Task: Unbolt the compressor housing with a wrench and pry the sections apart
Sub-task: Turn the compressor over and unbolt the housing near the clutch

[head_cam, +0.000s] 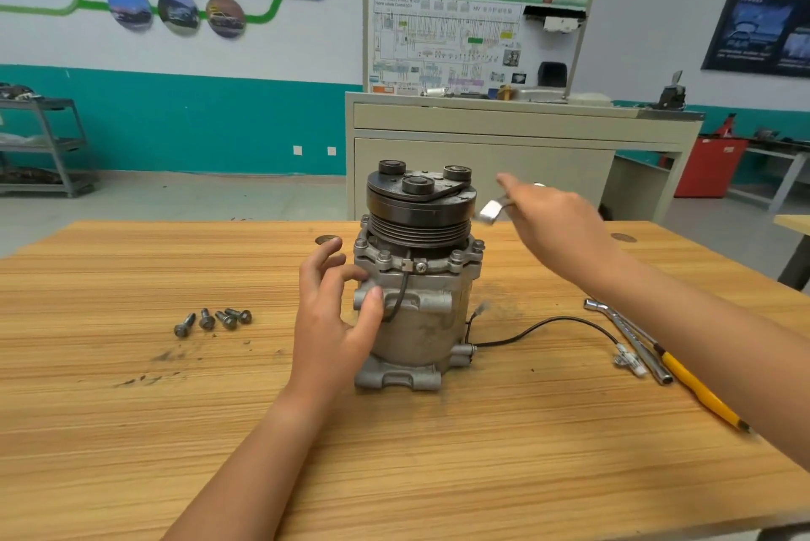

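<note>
Head view: compressor housing [423,317] upright on table [131,431], btwn both hands. L hand [333,312]: fingers spread, thumb + fingertips resting on its left side. R hand [556,225]: raised just right of pulley [420,212], gripping wrench [491,211] (blurred). 4 loose bolts [212,319]: left of L hand. T-wrench [631,334] + yellow screwdriver [697,391]: under R forearm.

Four loose bolts [207,318], one compressor [416,299]

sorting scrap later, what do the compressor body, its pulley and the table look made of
Compressor body: likely cast aluminium, dull grey, rough-cast, grimy. Pulley: probably steel, dark and smooth, with machined grooves. Table: wood or wood-look laminate, striped light-brown grain, slight sheen; which one is unclear.
</note>
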Tool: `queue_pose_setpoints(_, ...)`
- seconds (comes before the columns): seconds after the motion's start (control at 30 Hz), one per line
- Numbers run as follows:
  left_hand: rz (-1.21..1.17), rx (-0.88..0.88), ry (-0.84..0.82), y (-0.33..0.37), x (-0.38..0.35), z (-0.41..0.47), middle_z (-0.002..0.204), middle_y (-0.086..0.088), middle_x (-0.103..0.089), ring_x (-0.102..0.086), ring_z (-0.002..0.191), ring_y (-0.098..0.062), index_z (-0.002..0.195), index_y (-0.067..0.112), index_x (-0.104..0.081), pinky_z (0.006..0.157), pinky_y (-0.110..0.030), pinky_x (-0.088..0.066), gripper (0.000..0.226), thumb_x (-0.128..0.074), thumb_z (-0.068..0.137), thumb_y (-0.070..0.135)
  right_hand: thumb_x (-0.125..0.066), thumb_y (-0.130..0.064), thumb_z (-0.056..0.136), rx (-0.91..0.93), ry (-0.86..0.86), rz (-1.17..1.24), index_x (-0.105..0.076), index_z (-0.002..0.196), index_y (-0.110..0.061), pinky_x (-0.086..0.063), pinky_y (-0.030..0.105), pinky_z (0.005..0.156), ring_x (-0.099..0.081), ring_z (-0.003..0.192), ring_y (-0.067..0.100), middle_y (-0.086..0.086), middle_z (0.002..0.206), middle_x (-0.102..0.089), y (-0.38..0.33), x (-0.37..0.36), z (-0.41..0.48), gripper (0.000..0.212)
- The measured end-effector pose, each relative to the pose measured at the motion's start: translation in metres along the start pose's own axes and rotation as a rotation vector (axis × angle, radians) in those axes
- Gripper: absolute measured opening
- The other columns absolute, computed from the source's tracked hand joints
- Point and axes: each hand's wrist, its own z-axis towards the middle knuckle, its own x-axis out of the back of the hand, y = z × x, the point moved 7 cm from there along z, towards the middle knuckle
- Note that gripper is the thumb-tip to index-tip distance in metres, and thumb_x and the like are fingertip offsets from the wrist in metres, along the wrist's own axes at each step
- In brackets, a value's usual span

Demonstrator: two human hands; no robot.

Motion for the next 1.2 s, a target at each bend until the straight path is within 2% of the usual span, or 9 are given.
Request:
queue_pose_setpoints(0.13,0.018,-0.002,-0.009,0.001,-0.003,-0.002,0.133,0.003,-0.037,-0.03,0.118,0.022,0.094,0.023,-0.054,0.093,0.003,-0.023,0.01,-0.054,0.084,0.022,-0.038,-0.018,0.096,-0.106,0.198,0.358,-0.033,0.138,-0.009,-0.033,0.026,0.042,-0.044,0.043,0.019,-0.002,0.053,-0.045,0.012,0.058,-0.028,0.043)
queue_pose_setpoints(0.27,0.02,0.009,-0.009,0.001,-0.003,-0.002,0.133,0.006,-0.037,-0.029,0.119,0.02,0.094,0.025,-0.054,0.093,0.003,-0.022,0.01,-0.053,0.084,0.024,-0.028,-0.029,0.093,0.017,-0.147,0.001,-0.01,0.137,-0.035,-0.036,0.025,0.038,-0.043,0.042,0.014,-0.003,0.052,-0.047,-0.008,0.063,-0.058,0.048)
queue_pose_setpoints(0.43,0.028,0.002,-0.005,0.002,-0.003,-0.002,0.132,0.005,-0.037,-0.03,0.119,0.02,0.094,0.022,-0.054,0.093,0.003,-0.022,0.01,-0.053,0.084,0.023,-0.04,-0.004,0.087,0.071,-0.353,-0.31,0.011,0.139,-0.038,-0.029,0.026,0.04,-0.04,0.049,0.012,-0.006,0.059,-0.044,-0.025,0.038,-0.065,0.08)
queue_pose_setpoints(0.6,0.027,0.01,-0.008,0.001,-0.003,-0.002,0.132,0.003,-0.037,-0.029,0.117,0.022,0.095,0.021,-0.054,0.093,0.003,-0.021,0.011,-0.052,0.084,0.022,-0.042,0.003,0.081,0.069,-0.379,-0.405,0.004,0.144,-0.034,-0.026,0.023,0.035,-0.037,0.044,0.013,-0.005,0.056,-0.041,-0.038,0.042,-0.057,0.086)
queue_pose_setpoints(0.7,0.032,-0.001,-0.004,0.002,-0.003,-0.002,0.131,0.001,-0.038,-0.029,0.117,0.023,0.094,0.02,-0.054,0.092,0.004,-0.022,0.01,-0.052,0.084,0.023,-0.043,0.004,0.08,0.093,-0.413,-0.458,0.002,0.146,-0.019,-0.023,0.024,0.034,-0.031,0.042,0.015,-0.004,0.054,-0.036,-0.052,0.042,-0.06,0.084)
queue_pose_setpoints(0.87,0.029,0.008,-0.003,0.002,-0.003,-0.003,0.132,0.001,-0.038,-0.029,0.117,0.024,0.094,0.02,-0.055,0.091,0.004,-0.022,0.011,-0.052,0.084,0.024,-0.028,-0.027,0.095,0.152,-0.344,-0.432,-0.002,0.143,-0.026,-0.023,0.023,0.038,-0.035,0.044,0.011,-0.006,0.058,-0.038,-0.039,0.037,-0.059,0.054)
queue_pose_setpoints(1.0,0.028,0.016,0.0,0.001,-0.003,-0.003,0.132,0.003,-0.036,-0.029,0.117,0.023,0.094,0.021,-0.054,0.092,0.004,-0.021,0.01,-0.053,0.084,0.022,-0.038,-0.01,0.093,0.167,-0.344,-0.485,-0.019,0.132,-0.024,-0.025,0.024,0.04,-0.038,0.051,0.013,-0.003,0.064,-0.032,-0.015,0.021,-0.04,0.046)
queue_pose_setpoints(1.1,0.026,0.02,-0.001,0.001,-0.003,-0.002,0.133,0.003,-0.036,-0.029,0.117,0.023,0.094,0.021,-0.054,0.091,0.004,-0.021,0.011,-0.051,0.085,0.027,-0.042,-0.004,0.091,0.206,-0.305,-0.496,-0.036,0.118,-0.016,-0.032,0.026,0.053,-0.043,0.058,0.016,-0.001,0.07,-0.042,-0.008,0.003,-0.016,0.031)
queue_pose_setpoints(1.2,0.02,0.01,0.006,0.004,-0.003,-0.002,0.133,0.002,-0.036,-0.029,0.118,0.023,0.094,0.02,-0.055,0.091,0.004,-0.021,0.022,-0.047,0.083,0.037,-0.04,0.001,0.09,0.247,-0.239,-0.4,-0.046,0.116,-0.009,-0.039,0.03,0.083,-0.057,0.09,0.024,0.006,0.1,-0.062,-0.019,-0.022,0.0,0.029)
